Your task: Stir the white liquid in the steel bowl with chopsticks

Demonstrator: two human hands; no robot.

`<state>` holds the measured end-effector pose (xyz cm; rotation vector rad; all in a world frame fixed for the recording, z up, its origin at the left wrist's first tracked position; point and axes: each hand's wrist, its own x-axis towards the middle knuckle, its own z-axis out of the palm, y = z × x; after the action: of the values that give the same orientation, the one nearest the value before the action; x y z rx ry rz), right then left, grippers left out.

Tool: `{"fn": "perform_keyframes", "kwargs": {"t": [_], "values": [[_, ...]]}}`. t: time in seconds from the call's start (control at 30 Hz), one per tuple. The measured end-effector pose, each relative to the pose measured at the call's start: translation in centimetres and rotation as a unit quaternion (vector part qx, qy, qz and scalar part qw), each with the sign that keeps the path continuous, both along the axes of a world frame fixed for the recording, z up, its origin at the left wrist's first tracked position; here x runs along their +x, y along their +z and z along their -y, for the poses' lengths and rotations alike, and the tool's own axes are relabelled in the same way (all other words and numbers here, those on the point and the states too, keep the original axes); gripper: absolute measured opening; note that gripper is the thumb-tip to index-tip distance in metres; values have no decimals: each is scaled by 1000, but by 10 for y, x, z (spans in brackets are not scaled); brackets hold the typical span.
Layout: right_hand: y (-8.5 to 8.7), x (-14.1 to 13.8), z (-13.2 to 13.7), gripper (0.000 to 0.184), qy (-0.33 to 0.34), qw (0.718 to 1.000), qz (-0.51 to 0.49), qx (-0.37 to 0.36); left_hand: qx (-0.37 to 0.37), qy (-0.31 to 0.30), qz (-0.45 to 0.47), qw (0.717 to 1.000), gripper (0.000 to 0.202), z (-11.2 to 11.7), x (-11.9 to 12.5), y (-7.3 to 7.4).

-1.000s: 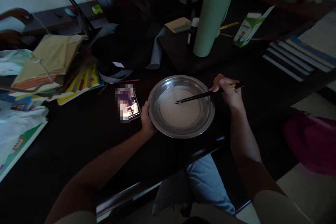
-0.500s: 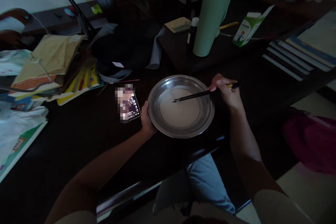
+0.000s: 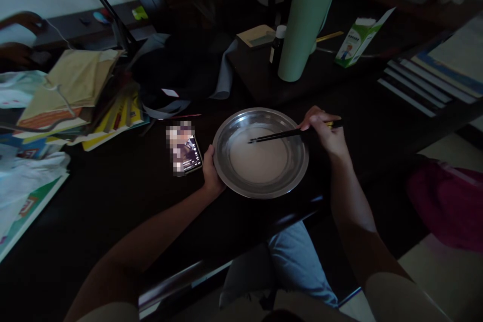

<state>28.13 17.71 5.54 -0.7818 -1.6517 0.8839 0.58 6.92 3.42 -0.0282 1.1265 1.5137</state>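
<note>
A round metal bowl [image 3: 226, 173] sits on a dark desk [image 3: 113, 196] and holds a pale, milky liquid [image 3: 260, 163]. My left hand [image 3: 210, 171] grips the bowl's left rim, fingers curled round it. My right hand [image 3: 324, 133], at the bowl's right edge, is closed on a pair of dark chopsticks [image 3: 279, 136] whose tips dip into the liquid near its upper middle. A phone [image 3: 186, 153] with a lit screen lies just left of the bowl.
A tall pale green flask [image 3: 307, 20] and a small dark bottle [image 3: 276, 45] stand behind the bowl. A green-white carton [image 3: 358, 37] lies at the back right, stacked books [image 3: 430, 80] to the right, piled papers and books [image 3: 75, 95] to the left, dark cloth [image 3: 184, 68] behind the phone.
The chopstick tips have moved slightly up and left in the liquid; my right hand shifted a little with them. My left hand and the bowl stay put.
</note>
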Motion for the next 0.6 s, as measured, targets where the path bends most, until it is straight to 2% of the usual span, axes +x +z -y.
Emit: {"fn": "perform_keyframes", "kwargs": {"t": [0.07, 0.17, 0.3, 0.37, 0.47, 0.6], "values": [[-3, 2, -1, 45, -33, 998, -45, 1, 7, -5, 1, 1000, 36, 0, 0, -2], [-4, 4, 0, 51, -15, 998, -65, 0, 20, -17, -8, 1000, 34, 1, -1, -5], [1, 2, 3, 44, 70, 997, 20, -21, 21, -27, -27, 999, 37, 2, -1, -4], [3, 0, 4, 41, 82, 995, 55, -20, 14, -20, -29, 999, 36, 2, 0, -2], [2, 0, 3, 41, 53, 997, 61, -11, 7, -17, -24, 1000, 36, 1, 1, 0], [-4, 2, -1, 46, -14, 1000, 8, -16, 7, -13, -12, 1000, 37, 1, 0, 1]]}}
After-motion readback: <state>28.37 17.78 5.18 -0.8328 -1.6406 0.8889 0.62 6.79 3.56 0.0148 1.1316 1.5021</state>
